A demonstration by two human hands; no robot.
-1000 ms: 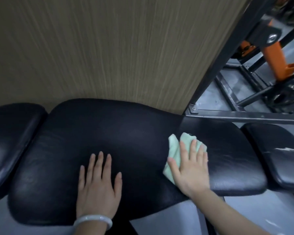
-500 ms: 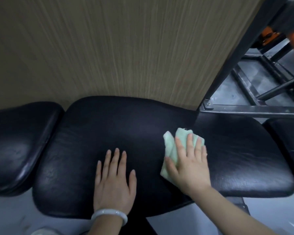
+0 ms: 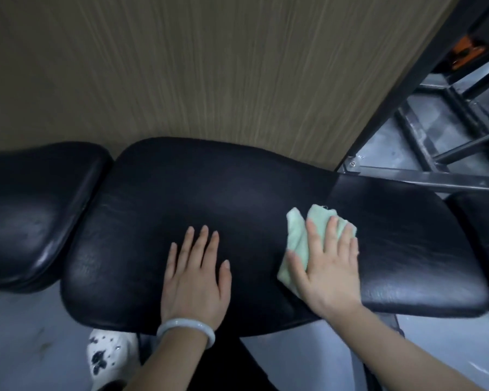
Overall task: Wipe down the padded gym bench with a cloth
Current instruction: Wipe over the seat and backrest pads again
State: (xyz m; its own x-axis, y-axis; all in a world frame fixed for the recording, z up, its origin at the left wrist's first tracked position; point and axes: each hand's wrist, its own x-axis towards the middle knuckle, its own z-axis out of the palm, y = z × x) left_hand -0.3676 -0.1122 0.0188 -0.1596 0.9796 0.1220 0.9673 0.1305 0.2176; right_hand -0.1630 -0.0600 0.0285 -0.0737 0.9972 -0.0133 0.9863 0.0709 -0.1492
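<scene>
A black padded bench pad [image 3: 198,198] stretches across the view in front of me. My right hand [image 3: 326,266] lies flat, fingers straight, pressing a folded pale green cloth [image 3: 297,235] onto the right half of the pad; the cloth sticks out past my fingertips and thumb. My left hand [image 3: 196,272], with a pale bangle on the wrist, rests flat and bare on the pad's middle, a hand's width left of the cloth.
A second black pad [image 3: 31,210] adjoins on the left and another [image 3: 480,221] on the right. A wood-grain wall panel [image 3: 209,71] rises right behind the bench. Dark metal frame bars [image 3: 424,179] stand at the right. My white patterned shoe [image 3: 110,354] is on the grey floor.
My view has shifted left along the bench. The right hand and cloth have slid slightly left on the pad. The left hand stays flat in place.
</scene>
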